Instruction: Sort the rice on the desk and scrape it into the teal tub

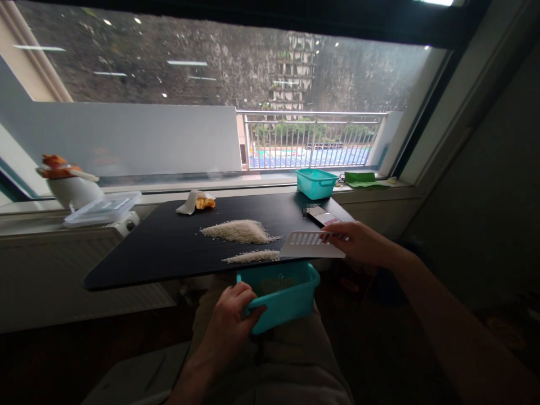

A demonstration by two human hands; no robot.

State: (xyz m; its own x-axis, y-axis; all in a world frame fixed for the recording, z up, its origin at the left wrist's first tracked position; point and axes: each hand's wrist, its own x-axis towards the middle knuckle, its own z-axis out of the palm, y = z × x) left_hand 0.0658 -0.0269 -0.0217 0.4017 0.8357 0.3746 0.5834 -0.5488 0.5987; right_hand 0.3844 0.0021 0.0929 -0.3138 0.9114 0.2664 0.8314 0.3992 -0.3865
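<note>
My left hand (236,315) grips the left rim of a teal plastic basin (287,306), held just below the front edge of the black table (160,253). Some grains show inside the basin. In my right hand (358,242) is a white slotted plastic scraper (304,246), its lower edge on the tabletop near the front. Left of the scraper lies a narrow strip of white rice (253,257) along the edge. Behind that strip spreads a bigger rice heap (238,230).
Farther back are a crumpled white tissue with orange peel-like pieces (205,202), a phone (324,216) and a second teal basin (316,184). A clear plastic lid (103,208) and a white-and-orange figure (70,183) stand at the left sill. Green cloth-like material (363,179) lies right.
</note>
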